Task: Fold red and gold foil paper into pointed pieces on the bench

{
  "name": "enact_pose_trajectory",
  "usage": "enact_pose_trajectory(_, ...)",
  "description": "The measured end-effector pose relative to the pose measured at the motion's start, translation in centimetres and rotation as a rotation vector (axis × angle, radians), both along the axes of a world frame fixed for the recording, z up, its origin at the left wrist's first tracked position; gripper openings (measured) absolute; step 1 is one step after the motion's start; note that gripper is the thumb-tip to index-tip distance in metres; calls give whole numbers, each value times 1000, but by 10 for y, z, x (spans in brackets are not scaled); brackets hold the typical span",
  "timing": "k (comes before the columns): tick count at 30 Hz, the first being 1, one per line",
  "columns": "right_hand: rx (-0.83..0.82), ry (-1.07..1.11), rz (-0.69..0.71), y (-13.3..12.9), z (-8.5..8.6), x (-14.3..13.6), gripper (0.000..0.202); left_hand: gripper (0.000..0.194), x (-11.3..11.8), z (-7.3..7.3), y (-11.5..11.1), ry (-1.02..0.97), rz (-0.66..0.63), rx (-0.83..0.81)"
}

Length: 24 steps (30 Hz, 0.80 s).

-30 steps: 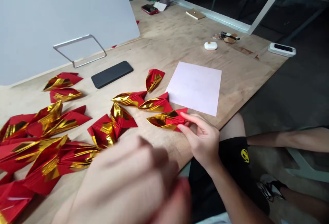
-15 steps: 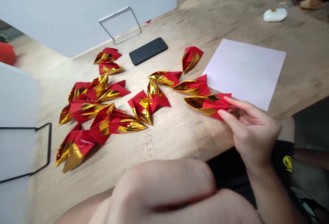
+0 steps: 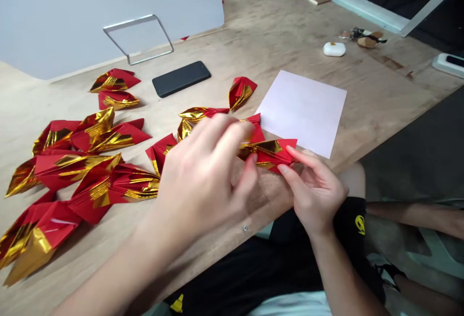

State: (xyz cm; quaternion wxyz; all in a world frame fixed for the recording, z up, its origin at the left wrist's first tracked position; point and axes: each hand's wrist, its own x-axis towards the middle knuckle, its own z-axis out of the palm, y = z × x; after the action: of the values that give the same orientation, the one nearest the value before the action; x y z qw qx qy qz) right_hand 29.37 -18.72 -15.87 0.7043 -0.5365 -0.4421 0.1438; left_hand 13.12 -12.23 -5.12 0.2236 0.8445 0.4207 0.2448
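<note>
My right hand (image 3: 315,185) pinches the right end of a folded red-and-gold paper piece (image 3: 271,149) between thumb and fingers. Over the piece's left end, my left hand (image 3: 206,171) has its fingers curved and its thumb apart; slight blur leaves contact with the paper unclear. Just behind them, similar red-and-gold pieces are partly covered by the left hand. One upright piece (image 3: 241,93) shows beyond the hands. To the left, a cluster of several folded pieces (image 3: 97,180) lies on the wooden table (image 3: 290,40).
A white sheet (image 3: 304,108) lies beyond my right hand. A black phone (image 3: 181,79) rests near a wire stand (image 3: 139,40) on a white board (image 3: 108,7). Farther right are a white case (image 3: 334,49) and keys (image 3: 357,34). Someone's arm (image 3: 416,217) shows at right.
My left hand has risen from the lower edge to the folded piece, its fingers opening out of a curl. The right hand keeps its pinch. The view has shifted to the right.
</note>
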Motion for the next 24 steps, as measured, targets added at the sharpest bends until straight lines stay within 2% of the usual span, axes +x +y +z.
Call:
enact_pose_trajectory(1,35,-2,2,0,0,0,40,41,2,-7,15,39,25,-19)
enact_pose_trajectory(2,58,-10,8,0,-1,0,41,42,2,-13,28,58,18,-137)
enact_pose_trajectory(4,58,-34,41,-1,0,1,41,36,2,-22,44,27,-29,-482)
enact_pose_trajectory(6,41,-50,84,-2,2,2,42,30,2,-28,49,-65,-68,-781)
enact_pose_trajectory(9,31,-51,143,-4,5,4,45,28,3,-32,45,-144,-45,-951)
enact_pose_trajectory(13,25,-86,179,-4,6,6,48,29,4,-33,43,-124,-22,-952)
enact_pose_trajectory(19,-11,-152,161,-4,4,4,47,32,3,-38,47,-97,-151,-776)
enact_pose_trajectory(24,-50,-210,161,-6,5,4,45,37,2,-46,46,-79,-55,-702)
